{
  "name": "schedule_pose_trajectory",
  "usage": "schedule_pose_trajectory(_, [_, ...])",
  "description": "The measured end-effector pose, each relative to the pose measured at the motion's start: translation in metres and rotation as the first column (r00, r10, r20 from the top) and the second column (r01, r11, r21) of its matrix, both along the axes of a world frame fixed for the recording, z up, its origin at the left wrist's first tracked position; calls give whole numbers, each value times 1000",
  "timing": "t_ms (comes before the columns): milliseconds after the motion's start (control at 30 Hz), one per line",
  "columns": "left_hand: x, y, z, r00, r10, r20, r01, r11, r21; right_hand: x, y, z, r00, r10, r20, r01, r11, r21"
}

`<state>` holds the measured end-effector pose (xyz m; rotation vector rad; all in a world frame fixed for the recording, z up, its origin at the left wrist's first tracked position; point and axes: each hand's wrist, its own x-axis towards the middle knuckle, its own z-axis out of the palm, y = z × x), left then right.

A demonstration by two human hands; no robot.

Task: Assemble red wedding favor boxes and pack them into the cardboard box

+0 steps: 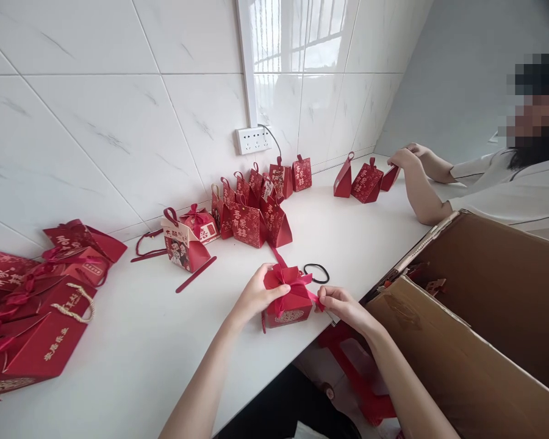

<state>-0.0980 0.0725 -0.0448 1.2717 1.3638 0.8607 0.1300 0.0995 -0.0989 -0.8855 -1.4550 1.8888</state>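
Observation:
A small red gift box [289,305] with a red ribbon bow [287,279] on top sits near the front edge of the white counter [155,341]. My left hand [255,294] is closed on the box's left top corner, fingers pinching the bow. My right hand [343,305] pinches the end of the ribbon at the box's right side. A black hair tie [316,272] lies just behind the box.
Several red gift boxes [251,210] stand by the wall, more red bags [36,305] lie at the left. A large open cardboard box [480,329] is at the right. Another person's hands [405,157] touch red boxes [366,182] at the far right. A wall socket [252,139] is behind.

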Motion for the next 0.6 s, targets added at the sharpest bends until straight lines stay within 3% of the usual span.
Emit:
schedule_pose_trajectory(167, [-14, 14, 0, 989, -146, 21, 146, 989, -6, 3, -1, 7, 981, 121, 150, -123, 992, 3])
schedule_pose_trajectory(333, [-29, 37, 5, 943, -331, -36, 329, 943, -40, -7, 0, 20, 987, -140, 80, 142, 990, -19])
schedule_pose_trajectory(467, [-32, 48, 11, 920, -389, -46, 386, 921, -56, -28, 0, 29, 985, -123, 122, 110, 988, 107])
schedule_pose_trajectory(600, [-31, 48, 12, 913, -406, -37, 403, 913, -56, -44, -4, 29, 992, -115, 50, 104, 976, 191])
